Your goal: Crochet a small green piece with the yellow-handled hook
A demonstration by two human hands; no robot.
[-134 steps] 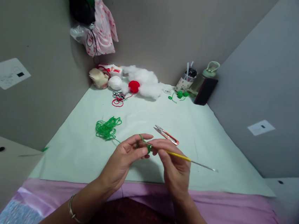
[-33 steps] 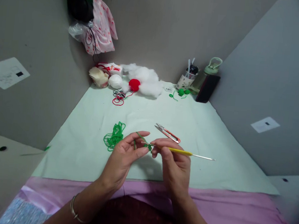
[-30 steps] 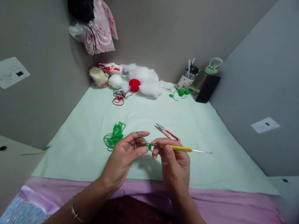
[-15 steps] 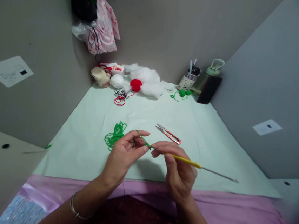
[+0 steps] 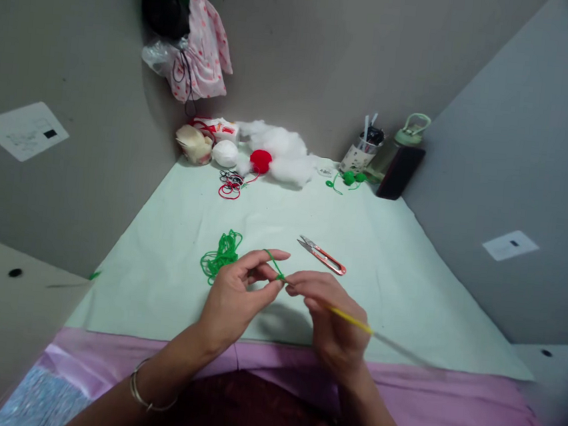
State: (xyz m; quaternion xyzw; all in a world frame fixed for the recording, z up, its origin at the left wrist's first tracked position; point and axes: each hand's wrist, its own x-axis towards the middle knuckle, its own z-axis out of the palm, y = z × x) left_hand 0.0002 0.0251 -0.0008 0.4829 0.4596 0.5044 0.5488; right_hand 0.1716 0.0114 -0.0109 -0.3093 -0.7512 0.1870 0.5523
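Note:
Pinched in my left hand [image 5: 238,296] is a small piece of green yarn work [image 5: 280,277], and a strand of the green yarn [image 5: 272,259] loops over the raised index finger. My right hand [image 5: 337,318] is closed around the yellow handle of a crochet hook [image 5: 351,318]. The hook's tip meets the green piece between both hands' fingertips, though fingers partly hide it. Its rear metal shaft points down to the right and is blurred. Beside my left hand lies a loose heap of green yarn [image 5: 220,255].
Orange-handled thread snips [image 5: 323,255] lie just beyond my right hand. At the back are white stuffing [image 5: 284,153], a red yarn ball [image 5: 260,161], a white ball [image 5: 225,154], a pen cup [image 5: 360,155], a dark phone [image 5: 401,174] and small green pieces [image 5: 348,178]. Grey partitions enclose the table.
The crochet hook has turned in my right hand, its rear end swinging lower. My right fingers have shifted slightly left, closer to my left fingertips. The view has moved slightly.

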